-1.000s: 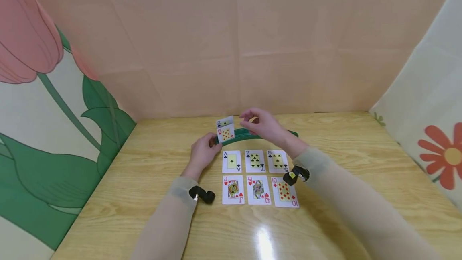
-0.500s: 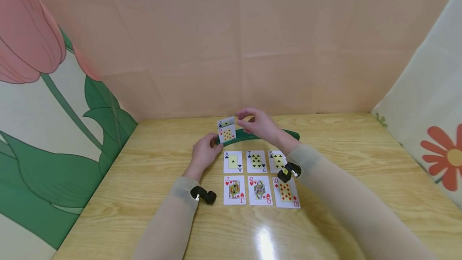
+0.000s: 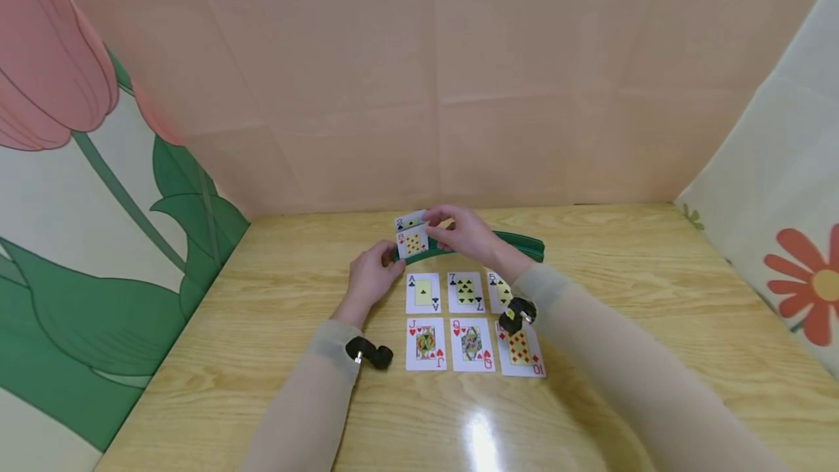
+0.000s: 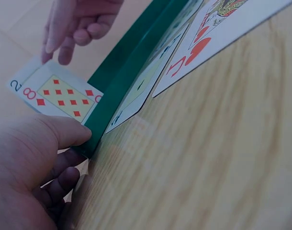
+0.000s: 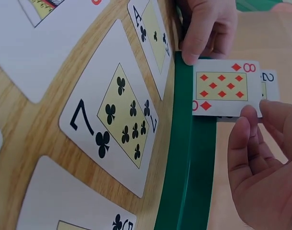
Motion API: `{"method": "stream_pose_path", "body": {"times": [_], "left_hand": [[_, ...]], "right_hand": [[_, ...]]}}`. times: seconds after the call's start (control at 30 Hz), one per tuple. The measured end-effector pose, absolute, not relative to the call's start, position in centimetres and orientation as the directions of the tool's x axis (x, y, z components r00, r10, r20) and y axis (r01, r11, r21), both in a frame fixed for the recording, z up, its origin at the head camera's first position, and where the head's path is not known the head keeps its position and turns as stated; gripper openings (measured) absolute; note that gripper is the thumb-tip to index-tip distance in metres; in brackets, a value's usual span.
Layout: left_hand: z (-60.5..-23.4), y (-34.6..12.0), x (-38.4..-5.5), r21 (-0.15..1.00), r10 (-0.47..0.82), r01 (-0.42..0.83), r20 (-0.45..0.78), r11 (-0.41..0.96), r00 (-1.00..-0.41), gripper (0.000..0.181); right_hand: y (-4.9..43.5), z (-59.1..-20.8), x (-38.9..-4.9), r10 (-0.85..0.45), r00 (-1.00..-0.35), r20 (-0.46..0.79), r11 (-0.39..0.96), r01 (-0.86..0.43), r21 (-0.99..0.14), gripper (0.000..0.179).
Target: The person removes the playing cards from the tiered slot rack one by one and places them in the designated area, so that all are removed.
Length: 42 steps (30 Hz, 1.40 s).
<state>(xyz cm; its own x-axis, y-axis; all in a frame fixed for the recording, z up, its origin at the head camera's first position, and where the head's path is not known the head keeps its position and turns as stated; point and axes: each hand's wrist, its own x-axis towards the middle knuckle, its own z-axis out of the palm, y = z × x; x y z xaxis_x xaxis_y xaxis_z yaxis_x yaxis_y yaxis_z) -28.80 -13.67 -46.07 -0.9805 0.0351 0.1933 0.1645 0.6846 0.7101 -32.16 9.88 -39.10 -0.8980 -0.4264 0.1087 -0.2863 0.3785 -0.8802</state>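
A curved green card holder lies on the table, and my left hand grips its left end, thumb in front and fingers curled behind. Standing in that end is the eight of diamonds playing card. Behind it a black two playing card rises higher, mostly hidden, its suit unclear. My right hand pinches at the two's upper right corner, a fingertip overlapping the eight's corner. In the left wrist view, the right fingers meet the top of both cards.
Face up before the holder lie two rows of playing cards: ace, seven and five of clubs, then jack, queen and ten of diamonds. A pink backdrop stands behind.
My right hand has moved left and slightly down, from beside the two cards to the two's corner. The two has shifted slightly. My left hand stays at the holder's end.
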Motion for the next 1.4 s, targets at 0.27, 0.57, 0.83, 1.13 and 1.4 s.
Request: {"method": "stream_pose_path", "body": {"times": [0.27,0.57,0.83,1.13,1.4], "left_hand": [[-46.0,-13.6,-28.8,0.718,0.033,0.164,0.193,0.676,-0.981,0.029],[-46.2,-13.6,-28.8,0.727,0.027,0.152,0.18,0.669,-0.983,0.027],[-46.2,-13.6,-28.9,0.722,0.027,0.155,0.186,0.675,-0.982,0.027],[-46.0,-14.1,-29.0,0.725,0.021,0.151,0.186,0.672,-0.982,0.028],[-46.1,-14.4,-29.0,0.728,0.01,0.136,0.174,0.672,-0.985,0.029]], "right_hand": [[9.6,-39.6,-32.2,-0.422,-0.901,0.102,0.404,-0.288,-0.868,0.02],[9.7,-39.7,-32.0,-0.415,-0.906,0.087,0.416,-0.274,-0.867,0.019],[11.3,-38.7,-31.2,-0.387,-0.909,0.156,0.354,-0.302,-0.885,0.019],[14.2,-37.1,-29.1,-0.328,-0.926,0.187,0.339,-0.3,-0.891,0.023],[16.4,-37.1,-27.4,-0.291,-0.933,0.214,0.344,-0.31,-0.886,0.025]]}}
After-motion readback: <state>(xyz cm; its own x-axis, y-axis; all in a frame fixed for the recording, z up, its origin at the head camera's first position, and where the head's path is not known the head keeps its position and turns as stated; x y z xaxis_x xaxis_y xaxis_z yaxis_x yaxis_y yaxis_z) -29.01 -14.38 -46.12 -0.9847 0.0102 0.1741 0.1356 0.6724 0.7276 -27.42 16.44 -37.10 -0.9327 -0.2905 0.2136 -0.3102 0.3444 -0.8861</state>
